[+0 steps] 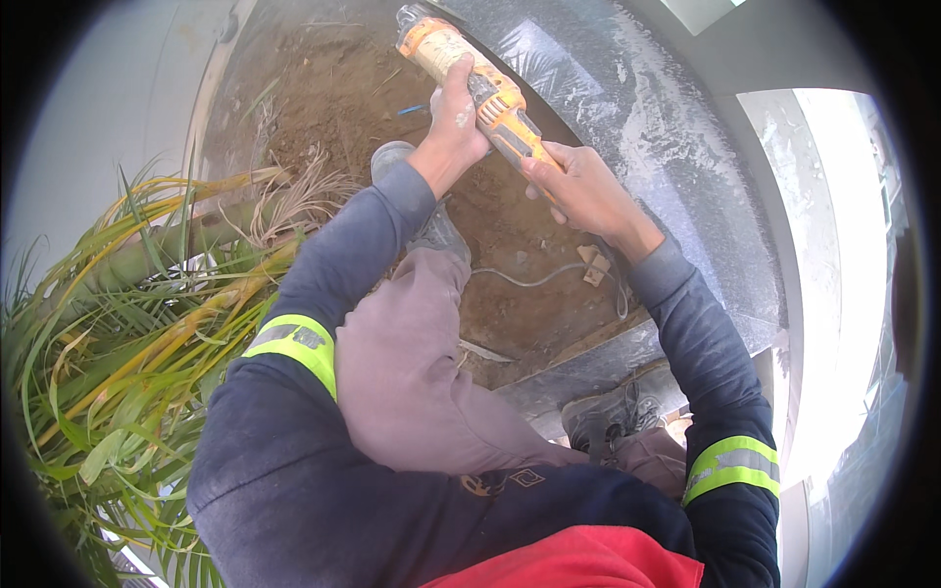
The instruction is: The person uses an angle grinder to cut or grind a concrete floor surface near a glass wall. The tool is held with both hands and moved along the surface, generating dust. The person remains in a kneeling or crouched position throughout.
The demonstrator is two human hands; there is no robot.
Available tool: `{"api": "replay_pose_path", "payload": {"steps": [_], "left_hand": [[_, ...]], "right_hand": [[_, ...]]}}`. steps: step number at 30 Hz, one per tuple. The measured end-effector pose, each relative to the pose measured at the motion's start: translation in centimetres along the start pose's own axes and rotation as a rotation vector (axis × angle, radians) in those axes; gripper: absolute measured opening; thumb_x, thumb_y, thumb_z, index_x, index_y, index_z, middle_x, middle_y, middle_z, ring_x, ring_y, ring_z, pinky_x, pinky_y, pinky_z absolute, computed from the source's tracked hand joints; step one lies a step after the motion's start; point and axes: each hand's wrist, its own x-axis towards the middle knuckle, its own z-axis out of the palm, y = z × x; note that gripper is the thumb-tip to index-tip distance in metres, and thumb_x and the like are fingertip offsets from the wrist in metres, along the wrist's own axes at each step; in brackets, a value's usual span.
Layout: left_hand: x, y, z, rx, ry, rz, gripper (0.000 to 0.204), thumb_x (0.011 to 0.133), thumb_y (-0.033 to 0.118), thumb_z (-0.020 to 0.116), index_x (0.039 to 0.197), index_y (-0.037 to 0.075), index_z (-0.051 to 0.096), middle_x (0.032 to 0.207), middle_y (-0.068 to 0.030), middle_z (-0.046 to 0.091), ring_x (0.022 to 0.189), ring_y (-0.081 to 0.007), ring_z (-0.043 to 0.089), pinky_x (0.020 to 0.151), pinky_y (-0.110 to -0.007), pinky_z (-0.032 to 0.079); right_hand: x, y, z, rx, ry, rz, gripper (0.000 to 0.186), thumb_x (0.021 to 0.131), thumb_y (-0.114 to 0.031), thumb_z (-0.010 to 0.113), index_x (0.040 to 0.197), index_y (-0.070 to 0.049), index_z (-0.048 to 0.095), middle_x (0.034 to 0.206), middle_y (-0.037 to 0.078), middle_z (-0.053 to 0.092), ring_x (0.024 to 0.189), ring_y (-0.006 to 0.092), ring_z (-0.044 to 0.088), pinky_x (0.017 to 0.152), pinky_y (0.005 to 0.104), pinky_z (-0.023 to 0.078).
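Note:
A long orange-and-grey angle grinder [500, 106] slants across the upper middle, its grey head toward the top left and its narrow handle toward the lower right. My left hand [458, 122] is closed round the middle of its body, thumb lying along the top. Around the rear handle my right hand [585, 186] is wrapped, fingers curled. The tool is held above brown soil, beside a dusty dark stone slab [627, 118]. Whether a disc is fitted at the head cannot be made out.
Green and yellow palm fronds [127, 363] crowd the left side. A pale cable [524, 282] runs over the soil [500, 225] to a beige socket block [594, 265]. One shoe [439, 235] stands on the soil, the other [598, 421] beyond the stone border [578, 372].

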Motion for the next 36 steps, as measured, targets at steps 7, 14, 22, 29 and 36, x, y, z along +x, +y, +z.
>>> {"api": "replay_pose_path", "payload": {"steps": [7,14,22,29,36], "left_hand": [[0.2,-0.3,-0.6,-0.002,-0.021,0.006,0.038,0.102,0.032,0.058,0.119,0.0,0.045,0.102,-0.015,0.06,0.087,-0.0283,0.069,0.075,-0.049,0.062],[1.7,0.5,-0.5,0.06,0.024,0.023,0.039,0.103,0.033,0.058,0.119,0.0,0.046,0.101,-0.0155,0.061,0.088,-0.0295,0.068,0.078,-0.05,0.061],[1.9,0.4,-0.8,0.047,0.026,-0.018,0.039,0.105,0.036,0.055,0.121,0.001,0.046,0.102,-0.0151,0.062,0.091,-0.0287,0.069,0.08,-0.05,0.061],[-0.6,-1.2,-0.1,0.046,0.013,0.026,0.038,0.103,0.033,0.057,0.121,0.001,0.046,0.102,-0.0143,0.061,0.09,-0.0271,0.068,0.077,-0.049,0.061],[0.7,0.0,0.0,0.072,0.034,0.009,0.038,0.105,0.036,0.055,0.12,0.002,0.048,0.103,-0.0141,0.062,0.092,-0.0279,0.068,0.081,-0.05,0.06]], "right_hand": [[-0.3,-0.4,-0.1,-0.002,-0.015,0.016,0.047,0.104,-0.034,0.059,0.136,0.0,0.064,0.079,0.001,0.064,0.055,0.0076,0.054,0.051,0.0258,0.045],[2.3,0.5,-0.3,0.045,-0.033,0.022,0.05,0.104,-0.04,0.058,0.14,-0.006,0.064,0.085,0.001,0.063,0.055,0.0061,0.051,0.046,0.0222,0.039],[1.6,-0.1,-0.4,0.08,-0.021,0.026,0.04,0.101,-0.034,0.06,0.12,0.001,0.067,0.082,0.003,0.064,0.053,0.0078,0.052,0.048,0.0262,0.041],[-1.0,0.6,-0.5,0.02,-0.013,0.033,0.042,0.102,-0.034,0.059,0.124,0.001,0.066,0.081,0.001,0.063,0.053,0.0079,0.052,0.049,0.0261,0.042],[1.1,0.7,-0.6,0.035,-0.021,-0.004,0.039,0.101,-0.036,0.06,0.113,0.001,0.067,0.08,0.002,0.063,0.053,0.0085,0.053,0.05,0.0267,0.043]]}}
